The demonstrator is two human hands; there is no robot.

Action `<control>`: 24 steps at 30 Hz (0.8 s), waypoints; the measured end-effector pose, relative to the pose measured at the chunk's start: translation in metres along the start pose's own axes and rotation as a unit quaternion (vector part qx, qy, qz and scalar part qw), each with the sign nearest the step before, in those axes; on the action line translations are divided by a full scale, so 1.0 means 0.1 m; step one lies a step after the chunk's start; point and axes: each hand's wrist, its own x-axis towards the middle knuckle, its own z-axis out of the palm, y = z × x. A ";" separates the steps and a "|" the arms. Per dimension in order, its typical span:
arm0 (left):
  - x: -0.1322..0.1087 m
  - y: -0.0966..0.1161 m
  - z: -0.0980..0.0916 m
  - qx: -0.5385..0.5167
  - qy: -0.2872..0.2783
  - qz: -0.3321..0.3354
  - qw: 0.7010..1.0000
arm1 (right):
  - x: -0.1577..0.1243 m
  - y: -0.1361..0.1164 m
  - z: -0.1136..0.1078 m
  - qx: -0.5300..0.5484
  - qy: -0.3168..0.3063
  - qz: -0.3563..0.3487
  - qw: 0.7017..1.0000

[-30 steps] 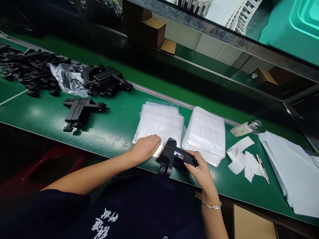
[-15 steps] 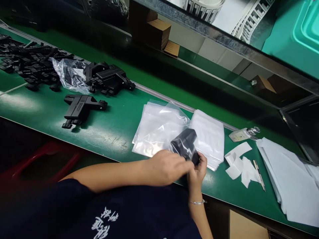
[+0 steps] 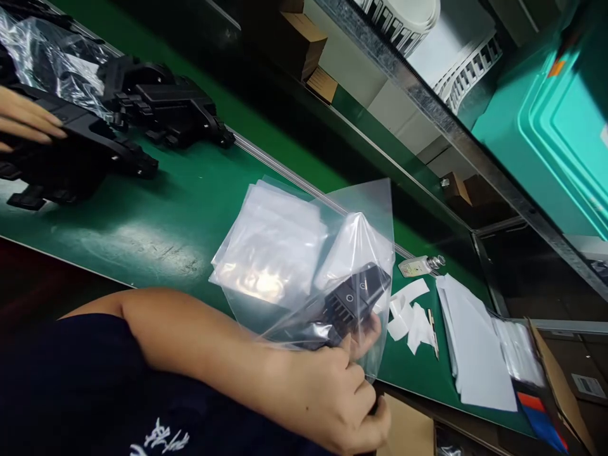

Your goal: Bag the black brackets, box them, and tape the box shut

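A black plastic part with ribs and two small round marks shows through a large clear plastic bag, tilted over the bench. My right hand is partly hidden behind the bag film, its fingers closed round the part's lower end. Across the front reaches my left arm. My left hand is closed at the lower side of the bag, fingers curled, pinching what looks like bag film. Behind lie a stack of flat clear bags and a second white-looking stack, seen through the film.
At far left another person's hand rests on a black T-shaped part. More black parts lie behind it. Rightward are a small bottle, paper scraps, a pen and white sheets. A metal shelf edge hangs above.
The view has shifted and turned. The bag now spreads wide around the black part, and my left hand has moved down and right. Another person's hand has appeared on the T-shaped part.
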 end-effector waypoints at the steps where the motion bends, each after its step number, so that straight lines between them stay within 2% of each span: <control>1: -0.01 -0.02 0.01 -0.005 0.003 -0.002 1.000 | 0.05 0.06 0.09 0.014 0.009 0.003 1.000; 4: -0.09 -0.13 0.05 -0.009 0.005 -0.009 1.000 | 0.25 0.24 0.35 0.050 0.117 -0.005 0.992; 5: -0.13 -0.19 0.06 -0.008 -0.010 -0.023 1.000 | 0.32 0.27 0.41 0.049 0.151 -0.004 0.987; 7: -0.21 -0.32 0.07 -0.015 -0.082 -0.085 0.993 | 0.45 0.32 0.47 0.032 0.176 0.009 0.984; 9: -0.27 -0.47 0.07 -0.054 -0.185 -0.142 0.971 | 0.53 0.33 0.48 0.003 0.138 0.030 0.990; 11: -0.27 -0.61 0.07 -0.107 -0.256 -0.171 0.946 | 0.55 0.33 0.50 -0.029 0.092 0.004 0.995; 13: -0.21 -0.69 0.11 -0.130 -0.246 -0.223 0.934 | 0.51 0.33 0.58 -0.066 0.062 -0.094 0.991; 15: -0.14 -0.67 0.19 -0.130 -0.184 -0.273 0.935 | 0.48 0.32 0.69 -0.101 0.036 -0.206 0.973; 16: -0.13 -0.61 0.24 -0.136 -0.156 -0.258 0.944 | 0.47 0.31 0.74 -0.112 0.027 -0.241 0.964; 17: -0.13 -0.52 0.29 -0.151 -0.138 -0.210 0.956 | 0.47 0.29 0.78 -0.117 0.020 -0.261 0.958; 19: -0.18 -0.34 0.37 -0.198 -0.133 -0.050 0.970 | 0.50 0.26 0.79 -0.125 0.015 -0.267 0.955; 20: -0.22 -0.27 0.38 -0.221 -0.132 0.009 0.966 | 0.53 0.25 0.78 -0.133 0.021 -0.262 0.956; 21: -0.25 -0.24 0.37 -0.241 -0.127 0.041 0.961 | 0.55 0.25 0.75 -0.146 0.028 -0.257 0.955; 22: -0.27 -0.23 0.35 -0.258 -0.119 0.039 0.958 | 0.57 0.25 0.72 -0.158 0.033 -0.251 0.954; 24: -0.26 -0.29 0.28 -0.273 -0.099 -0.028 0.957 | 0.59 0.25 0.69 -0.173 0.006 -0.252 0.952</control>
